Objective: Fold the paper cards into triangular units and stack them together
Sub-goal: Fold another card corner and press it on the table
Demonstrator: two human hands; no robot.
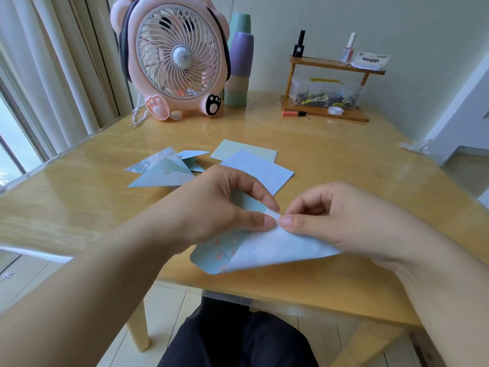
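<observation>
Bright daylight is admitted through the window [10, 160] at the left; glare is seen along the table [330, 144] far edge. Wide-angle bending and slight blur are noted at frame margins.

a glossy wooden table [330, 154] stands against a pale green wall [397, 27], daylight glaring off its top. along the left, cream curtains [53, 75] hang beside a window [10, 144]. at the table's far edge sit a pink animal-shaped fan [176, 58], stacked pastel cups [239, 67] just right of it, and a small wooden shelf [328, 88] toward the far right corner. pale floor tiles [169, 313] show below the near edge
</observation>
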